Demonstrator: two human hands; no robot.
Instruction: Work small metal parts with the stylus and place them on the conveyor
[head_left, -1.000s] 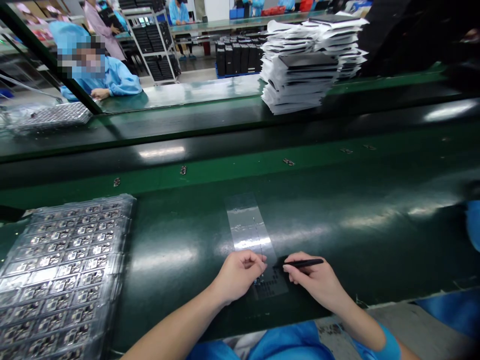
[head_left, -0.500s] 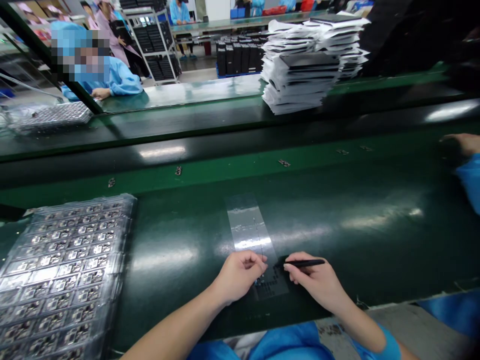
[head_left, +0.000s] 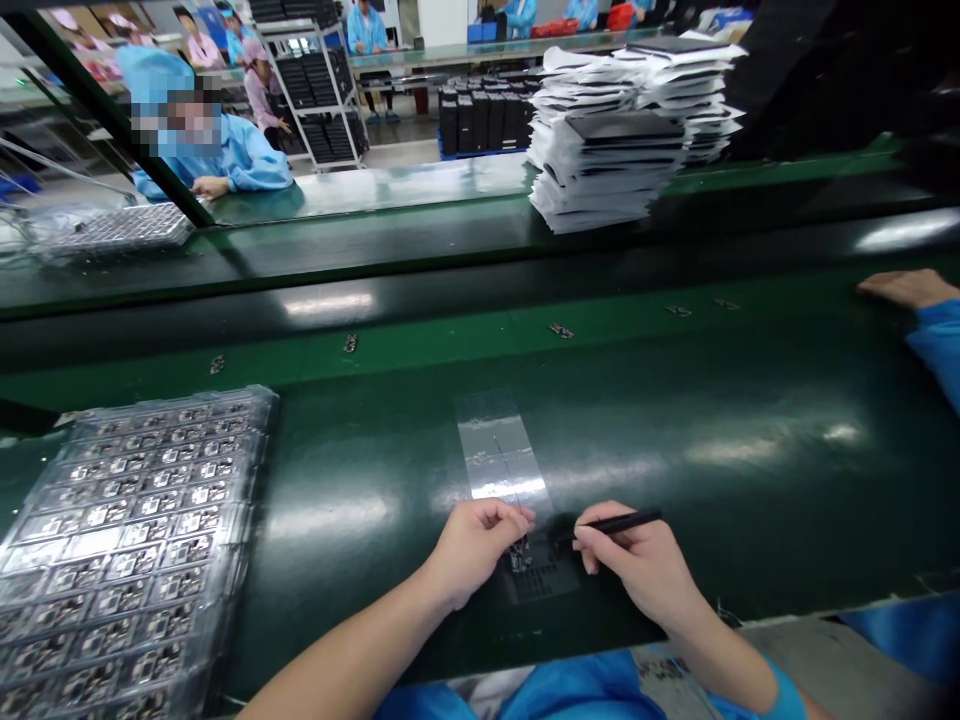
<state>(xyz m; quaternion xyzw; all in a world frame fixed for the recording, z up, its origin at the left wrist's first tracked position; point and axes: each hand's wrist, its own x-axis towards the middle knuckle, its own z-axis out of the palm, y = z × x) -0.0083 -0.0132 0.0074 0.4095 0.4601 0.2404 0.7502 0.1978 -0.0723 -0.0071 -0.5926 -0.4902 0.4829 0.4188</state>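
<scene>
Clear film strip (head_left: 491, 445) on green conveyor belt (head_left: 750, 520), head view
The right hand (head_left: 637, 570) clasps a slim black pen-like tool (head_left: 619, 523), its long axis crosswise, tip leftward toward a dark patterned sheet (head_left: 544, 582) at the strip's near end. The left hand (head_left: 476, 553) curls beside that tip; its grip cannot be told. Left of the strip: plastic-wrapped tray of circuit boards (head_left: 127, 540). No legible writing.

Right hand (head_left: 637, 565) — gripping a black stylus (head_left: 619, 523); left hand (head_left: 476, 553) touching a small circuit board (head_left: 519, 556).
</scene>
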